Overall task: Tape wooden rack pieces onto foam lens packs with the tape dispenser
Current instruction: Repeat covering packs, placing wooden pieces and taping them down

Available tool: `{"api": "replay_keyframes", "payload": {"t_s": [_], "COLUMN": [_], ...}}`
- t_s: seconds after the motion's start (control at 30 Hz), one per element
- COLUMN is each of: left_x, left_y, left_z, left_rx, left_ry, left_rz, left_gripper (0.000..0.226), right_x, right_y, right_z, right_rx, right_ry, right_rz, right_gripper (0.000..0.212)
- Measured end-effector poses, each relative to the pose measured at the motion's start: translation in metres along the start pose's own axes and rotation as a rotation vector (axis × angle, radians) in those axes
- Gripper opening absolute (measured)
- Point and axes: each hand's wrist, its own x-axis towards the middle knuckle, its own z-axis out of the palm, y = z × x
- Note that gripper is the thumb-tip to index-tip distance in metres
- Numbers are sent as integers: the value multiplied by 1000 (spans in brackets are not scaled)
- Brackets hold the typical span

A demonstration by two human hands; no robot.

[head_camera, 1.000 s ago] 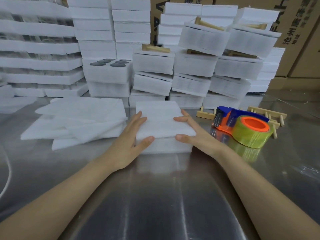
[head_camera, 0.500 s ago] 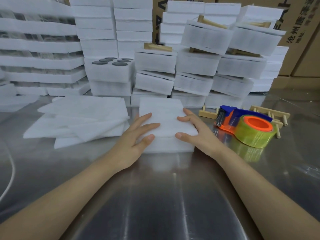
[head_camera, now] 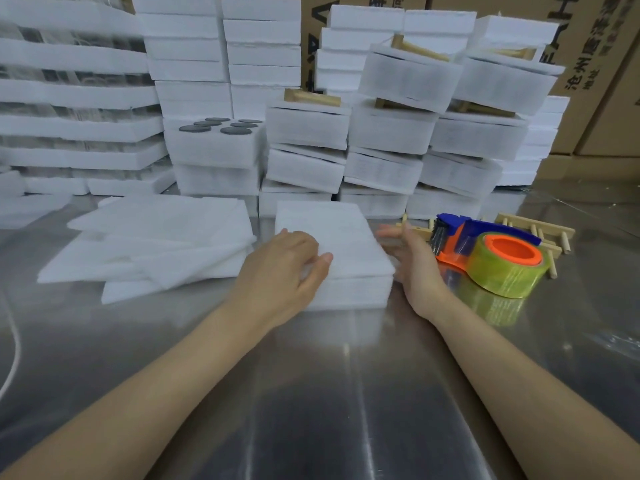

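Note:
A white foam lens pack (head_camera: 341, 244) with a foam sheet on top lies on the steel table in front of me. My left hand (head_camera: 282, 263) grips its left front edge, fingers curled and thumb on the top sheet. My right hand (head_camera: 414, 263) hovers edge-on just right of the pack with straight fingers and holds nothing. The tape dispenser (head_camera: 485, 252), blue and orange with a yellowish roll, lies right of that hand. One wooden rack piece (head_camera: 535, 230) lies behind the dispenser, and another rack piece (head_camera: 417, 230) shows partly behind my right fingers.
Loose foam sheets (head_camera: 156, 244) are piled to the left of the pack. Stacks of foam packs (head_camera: 388, 133), some with wooden racks on top, fill the back of the table. Cardboard boxes (head_camera: 602, 64) stand behind. A white cord (head_camera: 14, 344) runs at the left edge.
My right hand has come off the pack's top and moved to its right side, toward the dispenser. My left hand has slid further onto the pack and curled its fingers.

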Motion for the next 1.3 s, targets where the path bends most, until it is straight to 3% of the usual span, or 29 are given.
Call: {"api": "replay_keyframes", "payload": {"t_s": [0.1, 0.2, 0.27, 0.37, 0.5, 0.83, 0.93, 1.1, 1.3], "left_x": [2, 2, 2, 2, 3, 2, 2, 2, 0], "left_y": [3, 3, 3, 3, 1, 1, 1, 2, 0], "left_z": [6, 9, 7, 5, 7, 8, 8, 7, 9], "left_rx": [-18, 0, 46, 101, 184, 191, 208, 194, 183], "left_ry": [26, 11, -2, -31, -67, -38, -42, -29, -46], "left_rz": [-25, -8, -2, 4, 13, 8, 17, 18, -18], "left_gripper": [21, 14, 20, 37, 57, 73, 76, 70, 58], "right_x": [23, 52, 69, 87, 92, 93, 89, 69, 34], "right_y": [16, 23, 24, 23, 23, 23, 23, 21, 19], "right_z": [-1, 2, 7, 14, 19, 18, 15, 7, 8], "right_rx": [-489, -885, -1065, -1371, -1551, -1463, -1249, -660, -526], "right_ry": [219, 165, 106, 150, 172, 233, 312, 400, 363], "right_rz": [-77, -176, -120, 36, 111, -6, -62, -250, -374], "right_gripper": [19, 24, 31, 44, 46, 32, 27, 21, 11]}}
